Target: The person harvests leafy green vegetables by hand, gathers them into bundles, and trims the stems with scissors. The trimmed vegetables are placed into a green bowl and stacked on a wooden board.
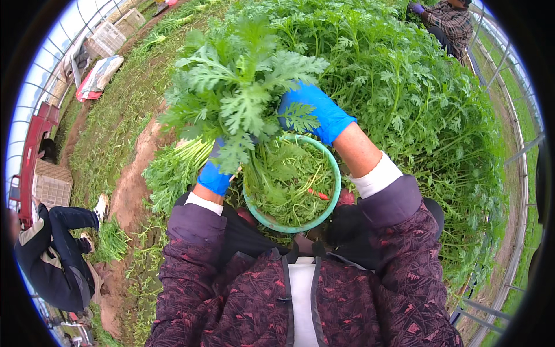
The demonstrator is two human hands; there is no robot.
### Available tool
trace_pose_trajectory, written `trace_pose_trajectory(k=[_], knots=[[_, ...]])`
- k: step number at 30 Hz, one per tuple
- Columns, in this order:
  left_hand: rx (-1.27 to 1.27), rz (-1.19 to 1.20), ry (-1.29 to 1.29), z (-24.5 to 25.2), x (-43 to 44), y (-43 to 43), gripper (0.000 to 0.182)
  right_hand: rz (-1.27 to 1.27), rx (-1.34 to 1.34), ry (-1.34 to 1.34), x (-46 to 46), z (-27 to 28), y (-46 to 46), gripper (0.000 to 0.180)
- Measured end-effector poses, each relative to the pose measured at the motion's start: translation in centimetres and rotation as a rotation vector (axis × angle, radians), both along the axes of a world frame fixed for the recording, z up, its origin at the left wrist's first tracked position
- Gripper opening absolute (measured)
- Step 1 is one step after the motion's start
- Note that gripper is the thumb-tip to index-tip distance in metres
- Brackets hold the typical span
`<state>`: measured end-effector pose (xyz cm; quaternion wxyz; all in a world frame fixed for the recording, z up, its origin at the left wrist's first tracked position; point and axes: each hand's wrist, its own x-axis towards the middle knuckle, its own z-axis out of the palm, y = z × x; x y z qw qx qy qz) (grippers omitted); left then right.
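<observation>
A bunch of leafy chrysanthemum greens (243, 95) stands upright above the far rim of a round green tub. My left hand (215, 173), in a blue glove, grips it low down, its fingers largely covered by leaves. At the bunch's right side is my right hand (310, 112), also blue-gloved; foliage hides its fingertips, so its grip cannot be made out. The green tub (336, 191) sits between my knees, with loose leaf trimmings (290, 191) and a small red-handled tool (318, 194) inside. Cut greens (173, 173) lie in a pile beside my left wrist.
Dense standing greens (390, 86) fill the right side. One person (451, 26) is at the upper right, another (60, 256) sits at the left. Plastic crates (52, 184), a red cart (37, 152) and a sack (99, 78) line the left edge, by the greenhouse frame.
</observation>
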<state>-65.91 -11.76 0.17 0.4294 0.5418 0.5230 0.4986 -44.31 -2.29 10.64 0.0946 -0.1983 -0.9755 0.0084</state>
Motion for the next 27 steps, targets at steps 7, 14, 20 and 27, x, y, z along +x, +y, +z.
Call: trace_pose_trajectory(k=[7,14,20,27], knots=[[0.001,0.145,-0.171,0.7,0.4,-0.5,0.035,0.121,-0.857,0.320,-2.2,-0.3,-0.9,0.036],[-0.109,0.530,-0.661,6.1,-4.6,-2.4,0.032,-0.616,-0.502,0.415,4.6,-13.1,-3.8,0.029],[0.165,0.521,-0.910,6.8,-10.9,-4.3,0.034,-0.377,-0.407,-0.538,6.5,-26.6,-9.5,0.018],[0.177,0.661,-0.945,7.2,-11.6,-5.4,0.033,-0.433,-0.357,-0.483,6.3,-27.3,-9.2,0.022]])
